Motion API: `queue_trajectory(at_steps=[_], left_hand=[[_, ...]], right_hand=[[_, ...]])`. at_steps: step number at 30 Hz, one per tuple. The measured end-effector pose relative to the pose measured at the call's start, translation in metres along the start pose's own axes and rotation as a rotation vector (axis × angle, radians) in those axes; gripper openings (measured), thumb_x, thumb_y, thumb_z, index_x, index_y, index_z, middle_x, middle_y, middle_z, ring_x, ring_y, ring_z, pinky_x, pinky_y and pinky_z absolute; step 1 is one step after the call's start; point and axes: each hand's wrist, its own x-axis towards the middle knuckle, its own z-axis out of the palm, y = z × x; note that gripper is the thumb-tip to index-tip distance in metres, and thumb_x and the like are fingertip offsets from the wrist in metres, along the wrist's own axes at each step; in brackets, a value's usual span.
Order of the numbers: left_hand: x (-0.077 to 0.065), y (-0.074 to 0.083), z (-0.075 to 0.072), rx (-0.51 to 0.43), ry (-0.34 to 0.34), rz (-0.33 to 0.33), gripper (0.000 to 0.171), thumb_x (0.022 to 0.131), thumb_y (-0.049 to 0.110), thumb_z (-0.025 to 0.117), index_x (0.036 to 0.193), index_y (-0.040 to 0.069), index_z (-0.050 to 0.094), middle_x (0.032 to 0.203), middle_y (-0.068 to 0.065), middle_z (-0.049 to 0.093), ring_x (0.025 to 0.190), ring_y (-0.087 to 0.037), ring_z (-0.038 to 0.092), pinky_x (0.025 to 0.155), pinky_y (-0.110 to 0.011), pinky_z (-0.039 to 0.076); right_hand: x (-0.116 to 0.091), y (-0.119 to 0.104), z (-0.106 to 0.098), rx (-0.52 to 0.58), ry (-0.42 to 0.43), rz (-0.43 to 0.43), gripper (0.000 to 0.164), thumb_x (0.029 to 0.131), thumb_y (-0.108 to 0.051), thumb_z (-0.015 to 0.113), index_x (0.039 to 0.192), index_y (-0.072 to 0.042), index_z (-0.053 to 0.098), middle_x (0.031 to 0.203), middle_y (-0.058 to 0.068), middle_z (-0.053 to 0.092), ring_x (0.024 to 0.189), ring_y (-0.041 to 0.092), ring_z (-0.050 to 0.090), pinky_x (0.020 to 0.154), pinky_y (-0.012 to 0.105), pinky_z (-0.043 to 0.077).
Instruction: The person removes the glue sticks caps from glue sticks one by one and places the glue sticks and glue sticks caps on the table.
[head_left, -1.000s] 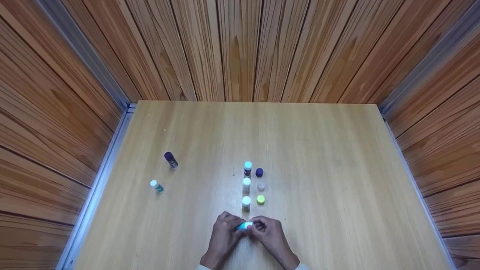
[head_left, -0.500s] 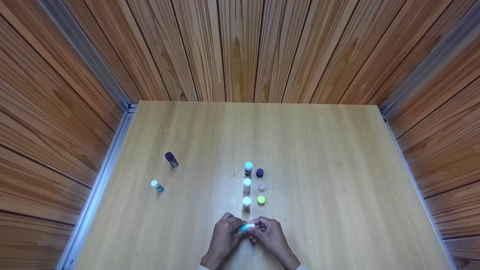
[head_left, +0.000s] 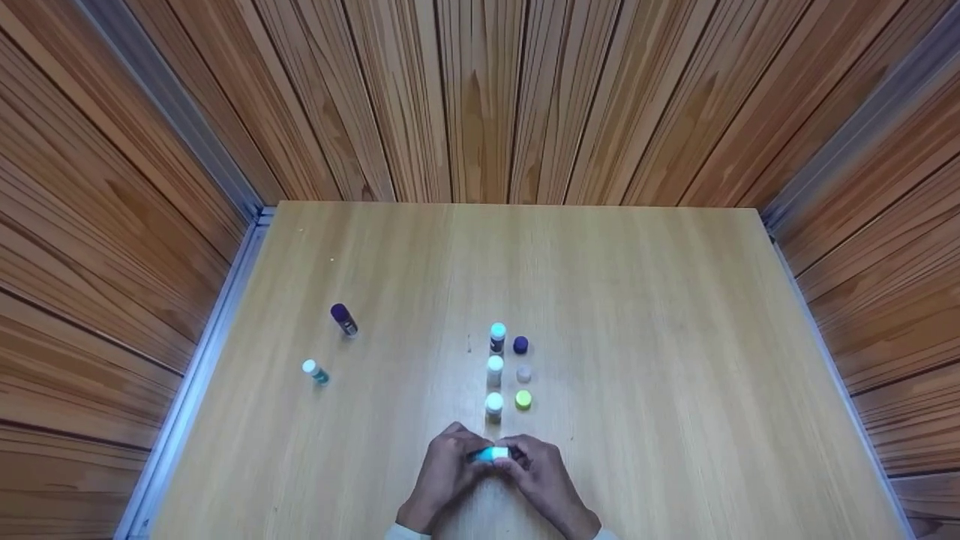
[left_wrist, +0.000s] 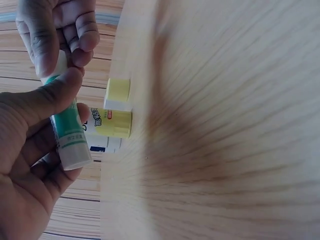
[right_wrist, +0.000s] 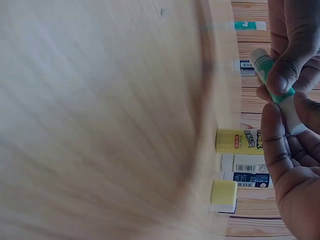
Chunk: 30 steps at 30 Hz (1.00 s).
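In the head view, both hands meet around a green-and-white glue stick at the near middle of the table. My left hand grips its green body, thumb across the label, and the white bottom end shows in the left wrist view. Fingertips and thumb of my right hand pinch the white cap at the other end. The stick lies roughly sideways between the hands. Just beyond them stands a yellow glue stick, with its yellow-green cap to the right.
Behind the yellow stick stand a white glue stick and a dark blue one, in line. Beside them lie a whitish cap and a dark blue cap. Farther left stand a purple-capped stick and a white-capped green one.
The right fingers have shifted their hold around the white cap, and more of the cap shows now than a second ago. The left hand keeps its grip in nearly the same place.
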Motion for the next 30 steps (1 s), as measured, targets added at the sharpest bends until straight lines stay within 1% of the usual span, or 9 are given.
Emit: queue_trajectory(at_steps=[4,7,9,14,16,18,23,27,30], left_hand=[[0.001,-0.003,-0.001,-0.064,-0.049,-0.007,0.014,0.072,0.023,0.073,0.086,0.022,0.073,0.075,0.018,0.066,0.070,0.003,0.050,0.063,-0.016,0.045],[0.000,-0.003,-0.001,-0.072,-0.041,-0.015,0.014,0.071,0.023,0.074,0.085,0.022,0.073,0.074,0.019,0.065,0.070,0.002,0.049,0.063,-0.016,0.044],[-0.001,-0.001,0.000,-0.052,-0.012,-0.005,0.014,0.071,0.023,0.074,0.085,0.022,0.073,0.075,0.018,0.065,0.071,0.002,0.048,0.062,-0.016,0.043],[-0.006,0.007,0.003,0.042,0.047,0.036,0.015,0.070,0.026,0.074,0.085,0.022,0.071,0.077,0.018,0.064,0.072,0.001,0.046,0.060,-0.015,0.040],[-0.007,0.008,0.004,0.060,0.051,0.042,0.015,0.070,0.028,0.073,0.085,0.023,0.071,0.076,0.019,0.064,0.072,0.002,0.046,0.060,-0.014,0.040],[-0.008,0.008,0.005,0.062,0.049,0.061,0.014,0.071,0.028,0.073,0.084,0.023,0.072,0.075,0.018,0.064,0.072,0.002,0.046,0.060,-0.015,0.040],[-0.009,0.003,0.005,0.030,0.015,0.111,0.011,0.073,0.026,0.073,0.082,0.020,0.073,0.073,0.017,0.064,0.070,0.002,0.046,0.060,-0.014,0.041],[-0.007,-0.001,0.002,-0.015,-0.025,0.121,0.013,0.073,0.028,0.072,0.083,0.020,0.073,0.074,0.016,0.065,0.067,0.002,0.045,0.059,-0.013,0.040],[-0.005,-0.004,-0.002,-0.053,-0.085,0.128,0.017,0.074,0.033,0.071,0.086,0.021,0.073,0.075,0.017,0.066,0.067,0.002,0.046,0.059,-0.013,0.039]], right_hand=[[-0.003,0.001,0.001,-0.047,0.007,-0.096,0.024,0.085,-0.029,0.058,0.105,-0.015,0.061,0.094,-0.008,0.062,0.083,0.004,0.058,0.067,0.019,0.050],[-0.002,0.001,0.001,-0.038,0.016,-0.105,0.025,0.085,-0.029,0.060,0.104,-0.013,0.061,0.095,-0.006,0.062,0.083,0.004,0.059,0.065,0.018,0.050],[-0.001,0.001,0.001,-0.010,0.019,-0.054,0.027,0.083,-0.032,0.062,0.102,-0.013,0.062,0.091,-0.006,0.063,0.078,0.004,0.060,0.063,0.018,0.050],[0.004,-0.001,-0.002,0.181,-0.055,0.181,0.028,0.078,-0.036,0.065,0.093,-0.012,0.065,0.077,-0.004,0.065,0.069,0.018,0.063,0.059,0.027,0.052],[0.005,-0.001,-0.003,0.233,-0.085,0.235,0.027,0.078,-0.034,0.066,0.092,-0.011,0.065,0.074,-0.001,0.065,0.068,0.023,0.064,0.059,0.029,0.053],[0.004,-0.001,-0.002,0.238,-0.099,0.246,0.026,0.078,-0.033,0.066,0.091,-0.011,0.065,0.073,0.000,0.065,0.068,0.022,0.064,0.059,0.028,0.052],[-0.002,0.000,-0.001,0.113,-0.069,0.145,0.026,0.080,-0.034,0.063,0.092,-0.012,0.066,0.074,-0.007,0.062,0.066,0.006,0.057,0.058,0.019,0.047],[-0.006,0.000,0.001,-0.004,-0.027,0.003,0.027,0.082,-0.035,0.060,0.096,-0.012,0.066,0.079,-0.010,0.059,0.068,0.001,0.052,0.060,0.020,0.047],[-0.007,0.001,0.002,-0.048,-0.020,-0.067,0.025,0.084,-0.033,0.059,0.098,-0.012,0.064,0.082,-0.011,0.060,0.071,0.000,0.053,0.061,0.021,0.048]])
